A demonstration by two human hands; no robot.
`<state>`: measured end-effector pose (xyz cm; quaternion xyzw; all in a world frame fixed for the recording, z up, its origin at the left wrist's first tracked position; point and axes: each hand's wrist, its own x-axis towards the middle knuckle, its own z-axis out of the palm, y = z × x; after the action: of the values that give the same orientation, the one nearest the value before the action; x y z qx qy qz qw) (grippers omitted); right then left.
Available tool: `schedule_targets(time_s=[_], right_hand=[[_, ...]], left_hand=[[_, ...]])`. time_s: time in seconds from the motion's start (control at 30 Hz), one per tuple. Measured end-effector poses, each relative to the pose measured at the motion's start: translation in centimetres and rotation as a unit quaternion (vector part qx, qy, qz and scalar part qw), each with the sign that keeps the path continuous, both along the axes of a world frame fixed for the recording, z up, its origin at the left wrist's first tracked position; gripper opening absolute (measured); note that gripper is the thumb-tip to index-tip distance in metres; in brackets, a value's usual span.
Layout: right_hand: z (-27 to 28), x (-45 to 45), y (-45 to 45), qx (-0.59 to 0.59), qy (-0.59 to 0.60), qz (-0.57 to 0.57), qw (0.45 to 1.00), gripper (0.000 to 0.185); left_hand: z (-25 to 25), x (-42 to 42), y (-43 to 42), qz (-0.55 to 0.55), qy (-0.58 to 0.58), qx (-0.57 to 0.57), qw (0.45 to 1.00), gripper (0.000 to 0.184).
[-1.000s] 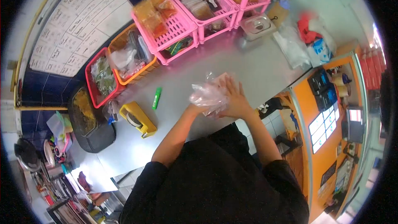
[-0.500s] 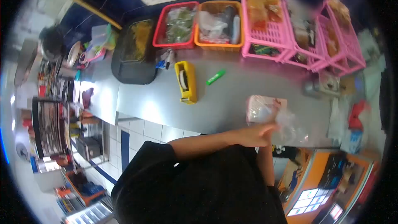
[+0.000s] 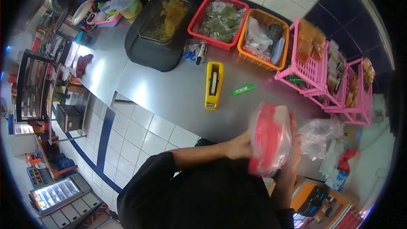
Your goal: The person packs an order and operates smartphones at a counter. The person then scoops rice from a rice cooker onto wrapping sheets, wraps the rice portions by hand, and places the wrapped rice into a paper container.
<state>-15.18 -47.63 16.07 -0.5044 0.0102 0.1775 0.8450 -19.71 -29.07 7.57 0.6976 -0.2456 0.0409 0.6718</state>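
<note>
A plastic-wrapped red pack point(image 3: 269, 138) is raised in front of my body, tilted up on its edge. The clear wrap bulges around it; what the red sheets or pieces inside are, I cannot make out. My left hand point(image 3: 240, 145) grips its left side, with the fingers mostly hidden behind the pack. Along the right side lies my right hand point(image 3: 294, 148), fingers extended up against the wrap. Just right of that hand, a crumpled clear plastic bag point(image 3: 320, 138) rests on the steel table point(image 3: 169, 91).
A yellow tape dispenser point(image 3: 213, 87) and a green marker point(image 3: 243, 89) lie left of the pack. Behind them stand a red basket point(image 3: 193, 32), an orange basket point(image 3: 263, 62) and pink racks point(image 3: 302, 76). A black tray point(image 3: 146, 55) sits farther left.
The pack has left the table and is now lifted and tilted between both hands. My right hand has come into view at its right side. The camera view has turned.
</note>
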Motion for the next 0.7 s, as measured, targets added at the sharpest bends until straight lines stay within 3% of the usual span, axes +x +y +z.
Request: schedule_targets(time_s=[0.03, 0.07, 0.1, 0.13, 0.17, 0.2, 0.23, 0.27, 0.3, 0.33, 0.37, 0.4, 0.43, 0.5, 0.57, 0.7], right_hand=[[0.5, 1.0, -0.2, -0.088, -0.024, 0.088, 0.992, 0.085], [1.1, 1.4, 0.2, -0.135, -0.036, 0.133, 0.981, 0.086], [1.6, 1.8, 0.6, -0.180, -0.052, 0.179, 0.966, 0.088], [2.2, 1.5, 1.1, -0.364, -0.124, 0.181, 0.905, 0.080], [2.1, 1.5, 1.0, -0.451, -0.163, 0.175, 0.860, 0.077], [2.1, 1.4, 1.0, -0.534, -0.195, 0.166, 0.806, 0.073], [0.8, 1.4, 0.0, -0.525, -0.197, 0.181, 0.808, 0.069], [-1.1, 1.4, -1.2, -0.516, -0.198, 0.196, 0.810, 0.065], [-3.3, 1.5, -2.5, -0.506, -0.201, 0.210, 0.812, 0.061], [-5.5, 1.4, -3.5, -0.496, -0.204, 0.224, 0.814, 0.057], [-7.2, 0.9, -3.5, -0.491, -0.205, 0.231, 0.815, 0.055], [-9.0, 0.3, -3.5, -0.486, -0.207, 0.238, 0.815, 0.054], [-10.6, -0.7, -2.5, -0.466, -0.143, 0.118, 0.865, 0.051], [-15.0, -1.9, -3.0, -0.437, -0.078, -0.008, 0.896, 0.048], [-19.7, -2.5, -4.3, -0.509, -0.174, -0.075, 0.840, 0.045], [-22.2, -4.0, -4.5, -0.489, -0.071, -0.130, 0.860, 0.048]], left_hand=[[-1.3, -0.2, 0.5, -0.124, 0.335, -0.232, 0.905, 0.086], [-2.0, -0.1, 1.3, -0.229, 0.603, -0.419, 0.639, 0.086], [-3.2, 0.1, 3.0, -0.287, 0.656, -0.372, 0.591, 0.063], [-4.1, 0.2, 5.0, -0.262, 0.653, -0.266, 0.660, 0.059], [-4.4, 1.0, 7.4, -0.231, 0.638, -0.152, 0.718, 0.055], [-6.2, 2.0, 9.8, -0.093, 0.515, -0.013, 0.852, 0.047], [-7.7, 3.4, 12.1, 0.051, 0.358, 0.127, 0.924, 0.040], [-7.3, 5.9, 14.7, 0.228, 0.337, 0.178, 0.896, 0.029], [-3.6, 8.8, 17.5, 0.313, 0.372, 0.239, 0.840, 0.026], [-7.1, 11.4, 21.3, 0.397, 0.218, 0.331, 0.828, 0.025], [-4.6, 13.3, 23.2, 0.457, 0.181, 0.420, 0.763, 0.023], [-5.6, 15.6, 25.8, 0.457, 0.170, 0.486, 0.725, 0.021], [-7.4, 17.6, 28.1, 0.455, 0.158, 0.549, 0.683, 0.020], [-9.8, 20.0, 30.2, 0.414, 0.148, 0.593, 0.674, 0.019], [-10.7, 21.5, 30.8, 0.371, 0.130, 0.638, 0.662, 0.019], [-10.2, 21.9, 30.7, 0.319, 0.121, 0.692, 0.637, 0.016]])
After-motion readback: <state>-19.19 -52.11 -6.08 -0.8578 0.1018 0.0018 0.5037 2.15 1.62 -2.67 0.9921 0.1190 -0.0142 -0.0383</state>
